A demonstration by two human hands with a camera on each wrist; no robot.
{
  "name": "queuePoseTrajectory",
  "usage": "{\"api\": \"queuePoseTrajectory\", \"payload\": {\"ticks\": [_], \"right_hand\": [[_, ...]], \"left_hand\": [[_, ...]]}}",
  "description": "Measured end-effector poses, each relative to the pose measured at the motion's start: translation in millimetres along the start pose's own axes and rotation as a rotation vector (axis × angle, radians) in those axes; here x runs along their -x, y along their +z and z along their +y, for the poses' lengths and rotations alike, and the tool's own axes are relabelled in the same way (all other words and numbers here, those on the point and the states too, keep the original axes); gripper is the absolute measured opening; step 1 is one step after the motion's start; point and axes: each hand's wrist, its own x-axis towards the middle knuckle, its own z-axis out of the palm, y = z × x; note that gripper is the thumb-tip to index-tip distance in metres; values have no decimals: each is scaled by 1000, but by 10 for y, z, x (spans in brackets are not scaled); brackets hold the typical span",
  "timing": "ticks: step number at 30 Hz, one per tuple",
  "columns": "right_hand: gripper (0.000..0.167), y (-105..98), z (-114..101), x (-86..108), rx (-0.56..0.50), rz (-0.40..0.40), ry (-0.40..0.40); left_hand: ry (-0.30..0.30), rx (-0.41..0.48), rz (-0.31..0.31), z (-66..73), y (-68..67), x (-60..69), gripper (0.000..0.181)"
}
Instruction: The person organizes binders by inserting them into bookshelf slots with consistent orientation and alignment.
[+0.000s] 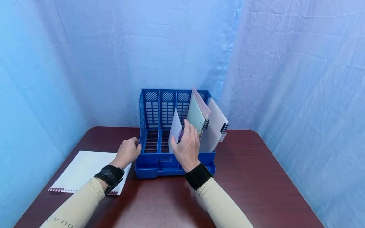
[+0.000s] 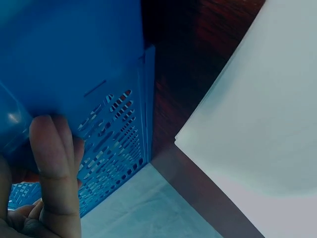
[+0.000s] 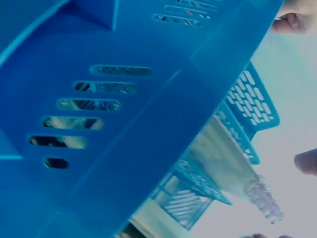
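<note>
A blue desktop file organizer [image 1: 146, 155] with upright compartments stands on the table. My left hand [image 1: 128, 151] grips its front left edge; in the left wrist view its fingers [image 2: 55, 153] curl at the blue plastic. My right hand [image 1: 186, 147] is raised over the organizer's front, its fingers loosely bent and spread. Just beside it a thin spiral notebook with a purple coil [image 1: 175, 126] leans in a compartment. The right wrist view shows a fingertip [image 3: 307, 161] apart from the purple-coiled notebook [image 3: 265, 198].
Further right in the organizer stand a pale green notebook [image 1: 195, 114], a pinkish one [image 1: 201, 103] and white ones with dark and purple coils [image 1: 212, 129]. A white spiral notebook [image 1: 88, 167] lies flat at the left. Light blue curtains [image 1: 182, 44] surround the brown table [image 1: 256, 183].
</note>
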Motion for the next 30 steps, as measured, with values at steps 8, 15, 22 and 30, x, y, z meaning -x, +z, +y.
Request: {"api": "queuePoseTrajectory", "payload": {"ticks": [8, 15, 22, 30], "right_hand": [[55, -15, -196, 22, -42, 118, -189], [46, 65, -321, 182, -116, 17, -312], [50, 136, -470, 354, -141, -145, -412], [55, 187, -652, 481, -151, -317, -480]], "left_hand": [[43, -54, 72, -100, -68, 104, 55], [92, -163, 86, -232, -219, 294, 52], [190, -330, 102, -410, -353, 480, 48], [250, -476, 44, -595, -527, 668, 47]]}}
